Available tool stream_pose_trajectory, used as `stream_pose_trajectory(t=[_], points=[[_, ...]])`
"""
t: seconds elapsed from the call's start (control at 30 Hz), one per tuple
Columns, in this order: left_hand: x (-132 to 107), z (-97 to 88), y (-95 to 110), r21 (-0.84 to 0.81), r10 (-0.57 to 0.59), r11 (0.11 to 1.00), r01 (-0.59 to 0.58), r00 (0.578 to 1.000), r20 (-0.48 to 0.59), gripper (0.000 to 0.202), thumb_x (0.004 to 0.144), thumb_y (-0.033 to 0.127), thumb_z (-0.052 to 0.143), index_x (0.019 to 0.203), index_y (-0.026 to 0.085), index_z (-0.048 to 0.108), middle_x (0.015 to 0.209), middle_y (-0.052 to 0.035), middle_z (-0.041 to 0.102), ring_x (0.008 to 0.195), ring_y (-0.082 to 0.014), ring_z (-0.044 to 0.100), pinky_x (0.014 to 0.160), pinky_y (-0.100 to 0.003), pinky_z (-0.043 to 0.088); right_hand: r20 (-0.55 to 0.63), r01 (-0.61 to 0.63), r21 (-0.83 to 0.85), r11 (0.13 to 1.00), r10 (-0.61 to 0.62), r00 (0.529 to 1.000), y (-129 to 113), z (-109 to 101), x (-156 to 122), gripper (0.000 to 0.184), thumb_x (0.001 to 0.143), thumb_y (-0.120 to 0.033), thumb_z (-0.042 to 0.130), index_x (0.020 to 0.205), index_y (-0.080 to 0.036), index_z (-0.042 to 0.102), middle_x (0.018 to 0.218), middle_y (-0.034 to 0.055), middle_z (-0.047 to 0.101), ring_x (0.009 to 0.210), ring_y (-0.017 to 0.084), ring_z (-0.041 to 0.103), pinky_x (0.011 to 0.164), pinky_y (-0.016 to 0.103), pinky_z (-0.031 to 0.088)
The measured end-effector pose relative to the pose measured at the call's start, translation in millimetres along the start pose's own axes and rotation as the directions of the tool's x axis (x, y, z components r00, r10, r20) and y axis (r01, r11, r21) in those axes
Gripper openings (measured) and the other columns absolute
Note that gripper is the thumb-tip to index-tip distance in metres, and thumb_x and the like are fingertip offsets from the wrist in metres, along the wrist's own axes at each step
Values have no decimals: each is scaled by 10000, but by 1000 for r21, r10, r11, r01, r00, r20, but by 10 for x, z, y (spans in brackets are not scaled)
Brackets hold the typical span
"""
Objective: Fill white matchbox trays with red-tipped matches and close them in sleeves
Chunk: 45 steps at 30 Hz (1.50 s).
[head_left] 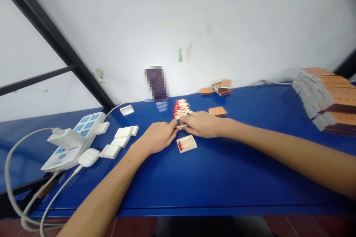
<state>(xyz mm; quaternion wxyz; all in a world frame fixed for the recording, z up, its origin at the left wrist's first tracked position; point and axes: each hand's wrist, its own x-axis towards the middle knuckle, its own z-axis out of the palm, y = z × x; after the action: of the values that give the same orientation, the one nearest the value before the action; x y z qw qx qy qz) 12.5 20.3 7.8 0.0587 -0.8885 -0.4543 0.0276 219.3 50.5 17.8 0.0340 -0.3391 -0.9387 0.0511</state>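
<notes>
Between my left hand (159, 135) and my right hand (202, 123) are a few matchsticks (181, 127), pinched by the fingers of both hands at either end. Just beyond the fingers lies a loose pile of red-headed matches (180, 109), heads mostly to the left. Closer to me sits a white matchbox tray (194, 145) holding several matches, their red heads at its left side. An orange matchbox cover (218, 111) rests on the table past my right wrist.
White matchbox trays (119, 139) lie left of my left hand, with another tray (127, 110) farther back. A power strip (91, 118) with chargers and cables occupies the left. More matchboxes (221, 87) sit by the wall. Stacked matchboxes (330, 100) stand at right on the blue table (211, 181).
</notes>
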Motion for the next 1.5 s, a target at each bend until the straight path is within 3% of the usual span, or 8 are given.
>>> stream_pose_trajectory(t=[0.23, 0.53, 0.67, 0.8, 0.93, 1.23, 1.37, 1.5], points=[[11, -3, 2, 29, -1, 1000, 0, 1000, 8, 311, 1022, 370, 276, 1054, 159, 502, 851, -104, 682, 726, -257, 667, 625, -324, 450, 7, 6, -85, 996, -5, 1000, 2, 48, 14, 227, 977, -304, 399, 1064, -161, 553, 856, 95, 683, 725, 212, 630, 573, 287, 291], [-71, -214, 19, -101, 11, 995, -11, 1000, 3, 284, 1008, 370, 315, 1005, 169, 515, 767, -54, 636, 645, -202, 598, 578, -296, 359, 22, 67, 84, 994, -70, 997, 6, -158, -48, 188, 944, -320, 435, 913, -175, 551, 783, 53, 634, 598, 143, 500, 541, 258, 278], [-140, -353, 85, -335, 100, 939, -80, 994, 43, 234, 985, 360, 379, 942, 196, 540, 672, 11, 584, 594, -148, 529, 582, -271, 327, 168, 114, 295, 949, -169, 971, -27, -340, -88, 163, 899, -289, 476, 840, -167, 567, 706, 20, 626, 574, 118, 497, 548, 235, 325], [-134, -345, 155, -386, 175, 910, -152, 984, 23, 244, 929, 364, 482, 781, 184, 557, 624, 29, 550, 637, -136, 504, 761, -305, 359, 324, 41, 436, 899, -200, 925, -67, -391, -99, 139, 856, -253, 507, 811, -156, 594, 702, 13, 679, 589, 112, 565, 583, 222, 377], [-125, -297, 162, -407, 118, 908, -100, 993, 20, 259, 883, 425, 538, 783, 188, 573, 591, 38, 556, 609, -135, 467, 783, -325, 354, 269, 59, 412, 909, -184, 945, -72, -354, -97, 152, 832, -284, 549, 806, -156, 626, 712, 18, 690, 585, 116, 572, 576, 227, 384], [-148, -302, 113, -541, 104, 838, -75, 994, 23, 234, 846, 401, 585, 962, 202, 542, 603, 62, 551, 519, -107, 493, 541, -248, 334, 245, 31, 430, 902, -149, 958, -31, -350, -113, 157, 810, -327, 591, 852, -175, 603, 721, 6, 682, 601, 128, 599, 550, 224, 400], [-147, -315, 76, -476, 90, 877, -62, 995, 37, 453, 755, 579, 668, 985, 207, 549, 653, 51, 553, 538, -118, 486, 517, -250, 306, 247, 40, 442, 896, -165, 955, -20, -352, -104, 140, 816, -298, 582, 833, -168, 632, 742, 14, 692, 629, 128, 607, 566, 224, 411], [-123, -280, 56, -417, 97, 906, -67, 994, 52, 442, 738, 586, 683, 935, 203, 580, 649, 41, 560, 554, -129, 499, 543, -254, 302, 249, 58, 448, 892, -187, 950, -24, -360, -111, 152, 809, -313, 613, 825, -167, 653, 739, 5, 692, 637, 120, 604, 582, 224, 407]])
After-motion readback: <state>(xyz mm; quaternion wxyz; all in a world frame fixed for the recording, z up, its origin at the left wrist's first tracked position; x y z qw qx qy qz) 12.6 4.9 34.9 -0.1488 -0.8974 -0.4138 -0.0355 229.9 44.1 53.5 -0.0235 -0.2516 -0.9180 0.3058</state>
